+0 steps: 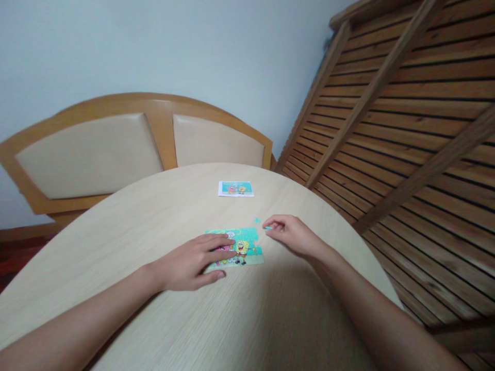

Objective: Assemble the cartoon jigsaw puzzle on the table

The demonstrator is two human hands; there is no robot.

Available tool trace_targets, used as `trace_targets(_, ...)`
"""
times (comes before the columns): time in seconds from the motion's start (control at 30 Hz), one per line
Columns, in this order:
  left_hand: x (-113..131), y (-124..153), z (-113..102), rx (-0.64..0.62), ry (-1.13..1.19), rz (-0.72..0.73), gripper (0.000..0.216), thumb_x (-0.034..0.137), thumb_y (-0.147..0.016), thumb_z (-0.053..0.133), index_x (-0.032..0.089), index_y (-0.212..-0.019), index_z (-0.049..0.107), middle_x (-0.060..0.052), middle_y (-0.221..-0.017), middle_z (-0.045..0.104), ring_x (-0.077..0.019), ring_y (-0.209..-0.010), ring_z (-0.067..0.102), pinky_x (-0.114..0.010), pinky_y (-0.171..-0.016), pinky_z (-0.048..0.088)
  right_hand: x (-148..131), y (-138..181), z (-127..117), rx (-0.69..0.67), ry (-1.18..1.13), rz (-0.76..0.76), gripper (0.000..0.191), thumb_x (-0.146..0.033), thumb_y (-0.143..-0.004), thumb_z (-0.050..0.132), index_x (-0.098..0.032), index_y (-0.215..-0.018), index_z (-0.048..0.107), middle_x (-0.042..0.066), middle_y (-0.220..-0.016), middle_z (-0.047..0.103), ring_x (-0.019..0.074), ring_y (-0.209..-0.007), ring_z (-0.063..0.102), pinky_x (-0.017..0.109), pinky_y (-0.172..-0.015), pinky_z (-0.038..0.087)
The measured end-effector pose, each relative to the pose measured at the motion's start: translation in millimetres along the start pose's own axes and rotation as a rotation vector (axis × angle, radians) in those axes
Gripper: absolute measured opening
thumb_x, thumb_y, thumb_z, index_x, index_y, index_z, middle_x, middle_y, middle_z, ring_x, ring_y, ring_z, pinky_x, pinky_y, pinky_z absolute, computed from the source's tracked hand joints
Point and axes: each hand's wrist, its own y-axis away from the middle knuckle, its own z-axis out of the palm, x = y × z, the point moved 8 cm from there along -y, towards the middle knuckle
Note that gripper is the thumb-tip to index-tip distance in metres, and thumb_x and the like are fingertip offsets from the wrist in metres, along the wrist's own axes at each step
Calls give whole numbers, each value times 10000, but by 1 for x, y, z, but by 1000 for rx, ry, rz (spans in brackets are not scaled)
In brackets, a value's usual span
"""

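Observation:
A jigsaw puzzle (249, 252) with cartoon figures on a teal ground lies flat on the table. My left hand (197, 260) rests palm down on its left part, fingers stretched out, covering some of the picture. Just right of the puzzle, my right hand (288, 232) pinches a small teal puzzle piece (268, 228) between thumb and fingers, slightly off the puzzle's edge. One loose teal piece (257, 220) lies by the upper right corner. Along the puzzle's right side the outline is uneven.
Farther back on the round wooden table (162, 206) lies a picture card (236, 188) with a similar cartoon scene. Behind the table stands a wooden bench back (93, 152) with cream padding. A slatted wooden panel (386, 129) leans along the right.

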Motion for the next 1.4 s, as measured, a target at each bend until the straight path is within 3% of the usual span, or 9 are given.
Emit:
trace_targets(0.2, 0, 1, -2, 15, 22, -6, 516, 401, -989, 543, 293, -1485, 450, -100, -1528, 464, -305, -1391, 461, -498, -1158, 399, -2, 1, 14, -18, -209, 104, 241, -379, -791, 699, -152, -869, 699, 64, -793, 729, 181, -741, 656, 274, -676, 479)
trace_targets(0.57, 0, 0, -2, 22, 22, -2, 511, 385, -985, 550, 287, -1478, 460, -107, -1527, 465, -304, -1392, 461, -510, -1153, 404, 1, 1, 27, -35, -203, 166, 176, -321, -750, 752, -168, -819, 700, 40, -746, 739, 176, -715, 681, 256, -646, 481)
trace_targets(1.23, 0, 1, 1, -9, -11, -7, 531, 400, -991, 536, 287, -1499, 429, -107, -1540, 447, -289, -1405, 444, -503, -1163, 388, -10, 1, 28, -61, 132, 11, 145, -334, -786, 736, -196, -786, 778, 31, -801, 763, 183, -764, 654, 270, -683, 463)
trace_targets(1.4, -1, 1, 0, -4, -22, -6, 527, 405, -991, 534, 277, -1493, 439, -117, -1528, 461, -296, -1396, 455, -502, -1154, 398, -12, -3, 16, 68, 154, -74, 181, -286, -895, 627, -185, -944, 769, 59, -922, 759, 195, -844, 670, 305, -790, 504)
